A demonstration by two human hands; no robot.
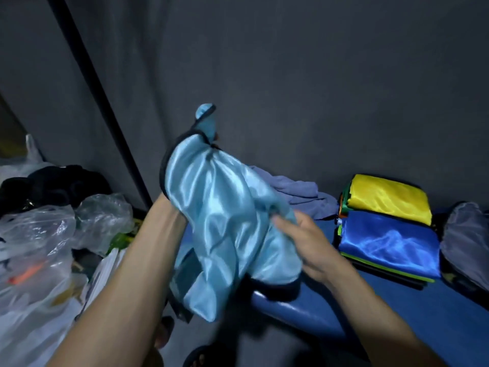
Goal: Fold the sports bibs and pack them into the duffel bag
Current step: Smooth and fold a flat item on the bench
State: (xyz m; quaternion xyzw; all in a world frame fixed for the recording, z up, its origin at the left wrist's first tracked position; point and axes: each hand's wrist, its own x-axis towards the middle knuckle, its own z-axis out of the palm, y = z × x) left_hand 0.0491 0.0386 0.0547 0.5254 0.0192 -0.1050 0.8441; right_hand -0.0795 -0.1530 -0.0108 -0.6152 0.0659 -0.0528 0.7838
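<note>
- The light-blue bib (pixel 227 223) hangs bunched in mid-air at the centre of the view, above the near edge of the blue tabletop (pixel 397 308); it is not yet flat or folded.
- The left hand (pixel 209 136) is almost wholly wrapped in the cloth at 12 o'clock of the bib; it appears to grasp the black-trimmed top, though its fingers are mostly hidden.
- The right hand (pixel 304 242) holds the bib's side at 3 o'clock, fingers curled into the satin.
- Risk: the fabric looks slick and glossy, so a loose grasp could let it slide out and drop to the floor at 6 o'clock, where a sandalled foot (pixel 201 358) shows.
- Risk: twisted as it is, a fold made now would likely trap creases; it probably needs shaking open first.
- At 3 o'clock on the tabletop sits the stack of folded bibs (pixel 389 234), yellow and royal blue on top; a careless swing of the bib could knock it askew.
- A grey-blue cloth (pixel 296 192) lies behind the bib at 2 o'clock.
- Plastic bags (pixel 39 234) crowd the 9 o'clock side and could snag a trailing hem.
- The duffel bag cannot be identified with certainty.
</note>
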